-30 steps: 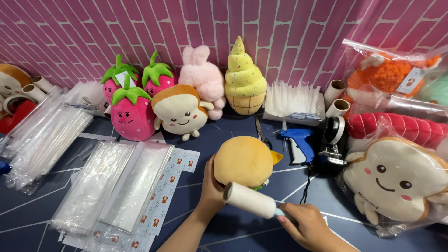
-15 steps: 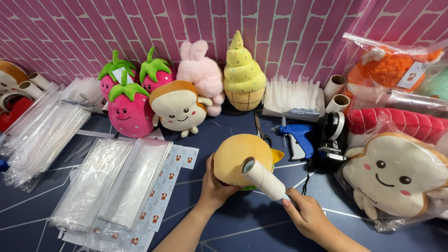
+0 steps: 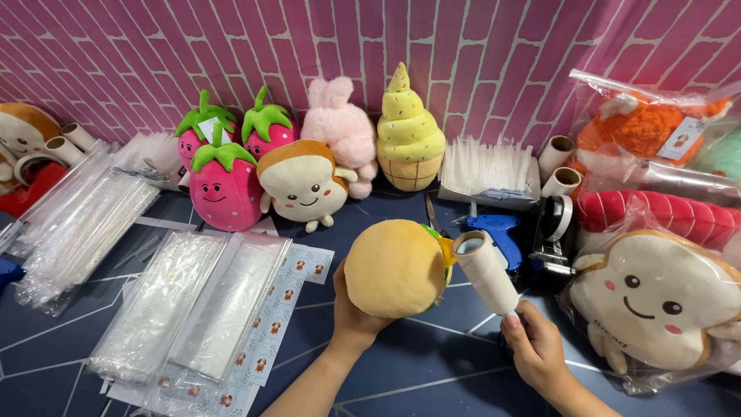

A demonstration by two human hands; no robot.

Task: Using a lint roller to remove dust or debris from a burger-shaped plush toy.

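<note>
The left hand (image 3: pixel 351 313) is cupping a round burger plush (image 3: pixel 395 267) from underneath, its fingers wrapped around the toy's near side and holding it just above the dark blue desk (image 3: pixel 432 371). The right hand (image 3: pixel 534 347) is gripping the handle of a white lint roller (image 3: pixel 485 270), fingers closed around it, and the roller is tilting up and to the left so that its top end is sitting right beside the plush's right edge; whether they are touching is hard to tell. Behind the plush, a blue tagging gun (image 3: pixel 498 232) is lying on the desk next to a black tape dispenser (image 3: pixel 552 232). Stacks of clear plastic bags (image 3: pixel 193 301) are lying to the left. Along the pink brick wall (image 3: pixel 463 46), strawberry plushes (image 3: pixel 224 166), a toast plush (image 3: pixel 302 183), a pink bunny (image 3: pixel 340 131) and an ice-cream cone plush (image 3: pixel 409 131) are standing in a row. A bagged toast plush (image 3: pixel 656 301) is resting at the right.
</note>
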